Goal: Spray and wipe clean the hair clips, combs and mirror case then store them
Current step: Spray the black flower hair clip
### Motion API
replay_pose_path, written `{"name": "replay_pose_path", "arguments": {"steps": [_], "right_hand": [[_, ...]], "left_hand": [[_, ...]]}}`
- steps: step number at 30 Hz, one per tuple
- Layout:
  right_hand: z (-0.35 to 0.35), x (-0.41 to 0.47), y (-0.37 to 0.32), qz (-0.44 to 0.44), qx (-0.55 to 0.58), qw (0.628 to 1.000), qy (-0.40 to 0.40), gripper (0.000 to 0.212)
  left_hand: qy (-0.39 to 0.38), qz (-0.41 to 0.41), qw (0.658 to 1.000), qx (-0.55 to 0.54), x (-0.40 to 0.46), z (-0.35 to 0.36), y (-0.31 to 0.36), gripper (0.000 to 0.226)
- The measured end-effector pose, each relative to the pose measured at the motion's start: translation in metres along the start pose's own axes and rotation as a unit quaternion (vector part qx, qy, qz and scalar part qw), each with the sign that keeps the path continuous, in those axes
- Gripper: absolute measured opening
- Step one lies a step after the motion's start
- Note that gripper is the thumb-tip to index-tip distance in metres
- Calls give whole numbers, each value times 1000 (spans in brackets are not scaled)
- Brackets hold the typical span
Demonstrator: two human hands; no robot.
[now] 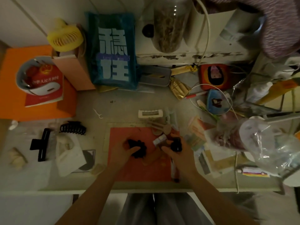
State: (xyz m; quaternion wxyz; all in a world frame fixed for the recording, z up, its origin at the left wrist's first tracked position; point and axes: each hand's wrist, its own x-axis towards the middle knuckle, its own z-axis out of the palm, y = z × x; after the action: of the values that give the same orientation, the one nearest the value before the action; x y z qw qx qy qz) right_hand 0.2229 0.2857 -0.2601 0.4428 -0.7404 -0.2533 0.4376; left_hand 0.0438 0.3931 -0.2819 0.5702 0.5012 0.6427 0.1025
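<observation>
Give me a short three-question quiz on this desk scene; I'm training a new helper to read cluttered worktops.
1. True or false: the left hand holds a dark, ruffled item over the red mat.
2. What does the right hand grip? A) a small dark bottle B) a yellow fan C) a white cloth
3. Which side of the red mat does the black claw clip lie on?

Key
1. True.
2. A: the small dark bottle.
3. The left side, near the flat black clip and the white cloth.
</observation>
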Motion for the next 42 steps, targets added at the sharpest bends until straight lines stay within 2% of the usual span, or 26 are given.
{"name": "replay_pose_path", "arguments": {"steps": [5,12,14,17,21,24,29,35,37,42], "right_hand": [[2,1,-1,7,10,1000,12,40],[5,-10,1,4,9,1000,15,45],[7,-13,1,2,8,1000,19,45],[12,-18,-3,-5,1,1000,28,45],[20,-19,-12,-5,16,999,30,42],[28,-17,-26,-18,33,999,28,33],[35,-14,-63,-71,70,995,27,50],[34,-17,-109,-124,131,983,44,54],[30,-20,-122,-141,149,977,50,56],[20,-28,-144,-159,175,970,50,47]], "left_hand": [[59,-4,998,-14,4,-2,-1,33],[120,42,991,39,8,-6,-4,14],[123,38,990,62,8,-10,-4,15],[125,36,991,38,5,-19,3,14],[125,82,989,17,-7,-31,30,11],[125,108,985,-44,-21,-37,56,12],[116,153,975,-112,-40,-46,93,13],[93,208,963,-143,-55,-59,128,12],[93,229,956,-156,-63,-60,137,19],[82,287,942,-154,-80,-64,154,20]]}}
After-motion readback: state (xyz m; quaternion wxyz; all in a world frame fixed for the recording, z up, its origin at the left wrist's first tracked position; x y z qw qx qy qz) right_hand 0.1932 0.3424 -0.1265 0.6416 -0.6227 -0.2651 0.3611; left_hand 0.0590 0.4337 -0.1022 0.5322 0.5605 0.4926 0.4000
